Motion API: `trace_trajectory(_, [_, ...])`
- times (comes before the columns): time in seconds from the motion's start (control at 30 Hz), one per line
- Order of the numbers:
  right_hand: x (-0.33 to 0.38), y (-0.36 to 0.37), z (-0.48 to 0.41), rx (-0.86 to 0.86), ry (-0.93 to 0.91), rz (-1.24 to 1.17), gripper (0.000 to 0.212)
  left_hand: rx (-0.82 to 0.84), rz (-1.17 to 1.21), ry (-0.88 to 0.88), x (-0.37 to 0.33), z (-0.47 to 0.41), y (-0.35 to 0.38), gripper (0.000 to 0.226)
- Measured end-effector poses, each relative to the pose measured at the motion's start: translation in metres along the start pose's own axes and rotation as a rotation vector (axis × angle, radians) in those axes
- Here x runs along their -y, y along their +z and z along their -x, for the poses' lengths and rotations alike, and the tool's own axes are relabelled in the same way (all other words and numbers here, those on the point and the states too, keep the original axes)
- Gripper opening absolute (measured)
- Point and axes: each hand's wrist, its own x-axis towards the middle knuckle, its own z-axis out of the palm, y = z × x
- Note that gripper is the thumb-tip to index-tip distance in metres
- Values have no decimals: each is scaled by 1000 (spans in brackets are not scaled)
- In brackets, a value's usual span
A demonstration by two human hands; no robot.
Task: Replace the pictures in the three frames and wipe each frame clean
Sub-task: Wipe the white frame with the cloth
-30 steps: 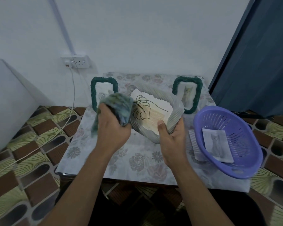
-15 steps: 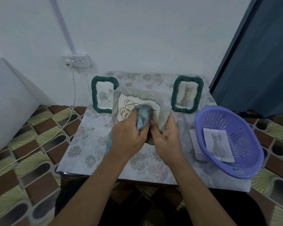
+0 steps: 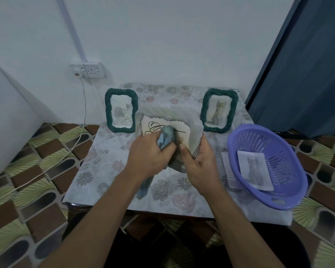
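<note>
Mid-table (image 3: 97,171), left fingers (image 3: 157,147) clutch one cloth (image 3: 165,137), right fingers (image 3: 206,147) one pale frame (image 3: 170,114) (two green frames (image 3: 121,111) (image 3: 219,110) behind).

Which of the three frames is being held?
The pale frame in the middle, gripped by the right hand; the green rose frame and green cat frame stand untouched behind.

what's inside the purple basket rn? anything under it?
Inside the purple basket: one loose cat picture, lying on the slotted bottom. Nothing else shows in it. A pale ribbed sheet pokes out from under its left rim; the rest is hidden.
</note>
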Motion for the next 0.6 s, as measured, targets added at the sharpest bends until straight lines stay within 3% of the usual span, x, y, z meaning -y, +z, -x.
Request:
trace_trajectory(0.3, [7, -4, 0, 20, -20, 3, 41, -129, -52, -254, 16, -22, -14, 36])
trace_trajectory(0.5, [1, -4, -2, 45, -5, -24, 38, -45, 75, -50, -12, -3, 0, 32])
trace_trajectory(0.6, [1, -4, -2, 53, -3, -12, 38, -13, 98, -56, -11, -3, 0, 33])
